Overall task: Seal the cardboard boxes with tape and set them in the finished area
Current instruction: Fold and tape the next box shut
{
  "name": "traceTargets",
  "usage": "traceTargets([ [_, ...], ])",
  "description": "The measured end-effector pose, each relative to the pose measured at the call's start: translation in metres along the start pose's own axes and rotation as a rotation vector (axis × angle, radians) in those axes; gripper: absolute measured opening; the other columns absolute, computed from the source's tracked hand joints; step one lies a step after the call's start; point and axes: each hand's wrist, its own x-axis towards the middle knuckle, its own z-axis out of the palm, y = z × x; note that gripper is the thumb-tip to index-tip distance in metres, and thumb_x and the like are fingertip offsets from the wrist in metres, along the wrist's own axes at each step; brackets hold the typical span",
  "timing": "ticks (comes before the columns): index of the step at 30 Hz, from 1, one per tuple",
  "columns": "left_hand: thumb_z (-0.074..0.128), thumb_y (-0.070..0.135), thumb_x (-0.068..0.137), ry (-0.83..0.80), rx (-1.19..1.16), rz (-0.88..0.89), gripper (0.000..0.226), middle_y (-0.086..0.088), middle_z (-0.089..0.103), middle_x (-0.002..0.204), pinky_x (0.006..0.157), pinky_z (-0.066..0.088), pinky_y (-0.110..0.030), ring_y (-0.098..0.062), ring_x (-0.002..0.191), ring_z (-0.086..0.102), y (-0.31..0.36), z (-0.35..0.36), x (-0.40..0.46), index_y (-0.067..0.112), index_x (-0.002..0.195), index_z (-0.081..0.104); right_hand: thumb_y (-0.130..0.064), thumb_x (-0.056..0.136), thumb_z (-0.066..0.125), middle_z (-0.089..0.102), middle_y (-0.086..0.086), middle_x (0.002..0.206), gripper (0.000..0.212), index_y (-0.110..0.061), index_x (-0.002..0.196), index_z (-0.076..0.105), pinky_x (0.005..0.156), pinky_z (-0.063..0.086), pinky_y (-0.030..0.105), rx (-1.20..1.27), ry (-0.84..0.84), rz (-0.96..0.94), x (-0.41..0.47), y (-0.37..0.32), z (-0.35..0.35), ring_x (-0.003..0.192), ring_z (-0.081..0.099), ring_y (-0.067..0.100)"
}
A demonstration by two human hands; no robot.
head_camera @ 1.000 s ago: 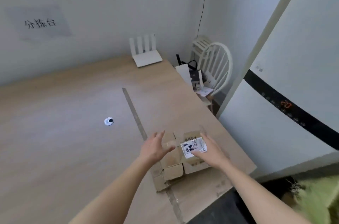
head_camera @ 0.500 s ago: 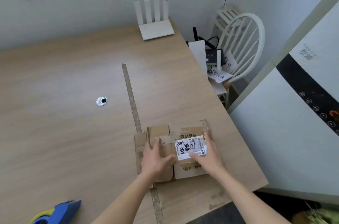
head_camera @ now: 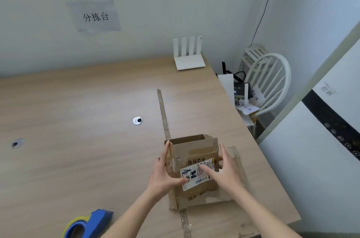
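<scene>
Fig.: one cardboard box (head_camera: 192, 161) shown standing on the bench (head_camera: 78, 140), near the front-right edge, straddling the strip of old tape (head_camera: 163, 113) that runs front to back across the top. Box is held between both hands, so it lies directly ahead of each palm; neither hand is nearer. Left hand (head_camera: 163, 175): fingers straight and spread up the box's left wall, thumb laid on the near face by the shipping label (head_camera: 197, 173). Right hand (head_camera: 226, 169): fingers extended along the right wall, thumb on the label; nothing pinched. Top flaps stand up, opening faces up and slightly away; not yet sealed. Long axis of box appears to run left–right, though this cannot be told for certain. Tape dispenser (head_camera: 87, 226), blue w/ yellow roll, lies at front-left, well apart from box and closer to the left hand. Count: boxes 1, dispensers 1, hands 2. Likely next: flaps folded shut, then dispenser fetched by left hand.
</scene>
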Motion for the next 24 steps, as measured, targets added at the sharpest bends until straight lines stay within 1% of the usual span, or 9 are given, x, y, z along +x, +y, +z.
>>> traceTargets([
  [3,0.095,0.036,0.052,0.026,0.048,0.109,0.13,0.011,0.045,0.133,0.1,0.05,-0.036,-0.008,0.121,0.051,-0.006,-0.04,-0.04,0.065,0.147,0.011,-0.056,0.075,0.082,0.042,-0.01,0.15,0.108,-0.043,0.157,0.012,0.106,0.04,0.036,0.028,-0.056,-0.019,-0.03,-0.024,0.024,0.135,0.044,0.016],
  [6,0.093,0.024,0.061,-0.017,0.119,0.168,0.123,0.008,0.035,0.136,0.102,0.051,-0.037,-0.014,0.129,0.044,-0.026,-0.07,-0.086,0.069,0.144,0.015,-0.053,0.08,0.076,0.052,-0.015,0.12,0.085,-0.052,0.144,0.02,0.079,0.048,0.015,0.082,-0.14,-0.024,-0.071,-0.043,0.051,0.106,0.056,0.008],
  [8,0.091,0.022,0.065,-0.039,0.223,0.198,0.12,0.007,0.028,0.144,0.107,0.047,-0.039,-0.016,0.136,0.035,-0.046,-0.084,-0.115,0.07,0.143,0.014,-0.056,0.08,0.074,0.057,-0.012,0.12,0.067,-0.058,0.13,0.031,0.067,0.05,0.013,0.1,-0.172,-0.029,-0.096,-0.047,0.071,0.102,0.061,0.005],
  [11,0.091,0.027,0.066,-0.015,0.369,0.213,0.117,0.006,0.021,0.151,0.108,0.043,-0.03,-0.014,0.141,0.028,-0.08,-0.1,-0.15,0.071,0.142,0.014,-0.074,0.076,0.067,0.06,-0.01,0.123,0.051,-0.068,0.119,0.042,0.084,0.056,0.027,0.107,-0.186,-0.056,-0.123,-0.035,0.101,0.11,0.062,0.01],
  [14,0.091,0.033,0.065,0.004,0.458,0.219,0.107,0.009,0.013,0.155,0.105,0.043,-0.025,-0.014,0.142,0.028,-0.115,-0.109,-0.175,0.076,0.136,0.023,-0.079,0.08,0.055,0.064,-0.008,0.116,0.043,-0.059,0.118,0.052,0.095,0.055,0.046,0.082,-0.224,-0.015,-0.148,-0.021,0.127,0.107,0.063,0.013],
  [17,0.091,0.036,0.062,0.008,0.396,0.208,0.096,0.016,0.011,0.154,0.11,0.035,-0.021,-0.012,0.143,0.028,-0.142,-0.11,-0.193,0.075,0.13,0.034,-0.067,0.087,0.056,0.065,-0.009,0.113,0.035,-0.046,0.114,0.059,0.086,0.054,0.034,0.02,-0.251,-0.005,-0.165,-0.009,0.142,0.106,0.062,0.011],
  [19,0.09,0.046,0.061,0.029,0.275,0.169,0.084,0.021,0.013,0.152,0.116,0.031,-0.026,-0.011,0.145,0.027,-0.153,-0.108,-0.202,0.068,0.129,0.046,-0.061,0.088,0.06,0.062,-0.009,0.114,0.03,-0.04,0.109,0.063,0.083,0.048,0.024,-0.035,-0.267,-0.029,-0.17,-0.001,0.149,0.108,0.06,0.012],
  [22,0.07,0.075,0.072,0.053,0.118,0.111,0.063,0.024,0.018,0.156,0.12,0.023,-0.03,0.003,0.147,0.018,-0.155,-0.107,-0.214,0.058,0.131,0.052,-0.05,0.091,0.068,0.059,-0.012,0.114,0.018,-0.038,0.103,0.063,0.088,0.048,0.025,-0.106,-0.252,-0.052,-0.172,0.006,0.155,0.11,0.058,0.01],
  [24,0.062,0.07,0.083,0.094,0.076,0.137,0.051,0.032,0.028,0.151,0.119,0.023,-0.025,0.014,0.141,0.022,-0.155,-0.108,-0.219,0.056,0.131,0.048,-0.045,0.09,0.071,0.06,-0.016,0.116,0.023,-0.04,0.108,0.058,0.09,0.049,0.028,-0.15,-0.208,-0.059,-0.173,0.009,0.156,0.111,0.058,0.008],
])
